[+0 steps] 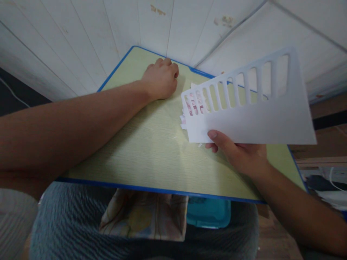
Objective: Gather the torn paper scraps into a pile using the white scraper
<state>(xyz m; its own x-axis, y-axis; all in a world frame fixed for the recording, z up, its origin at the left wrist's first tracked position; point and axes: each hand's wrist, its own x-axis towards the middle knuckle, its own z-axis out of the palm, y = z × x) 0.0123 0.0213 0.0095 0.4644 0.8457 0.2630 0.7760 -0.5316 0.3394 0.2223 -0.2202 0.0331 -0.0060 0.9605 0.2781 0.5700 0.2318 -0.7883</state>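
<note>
White slotted paper sheet (252, 115), pale green wood-grain table (151, 151) with blue edge, teal box (208, 213), white plank wall (81, 36)

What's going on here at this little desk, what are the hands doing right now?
A person sits at a small green desk with a blue rim. The right hand holds up a white sheet of paper with a row of long slots cut out of it, lifted above the desktop. The left hand rests as a closed fist on the far side of the desk. Small paper scraps, white and pinkish, lie on the desk behind the sheet.
</note>
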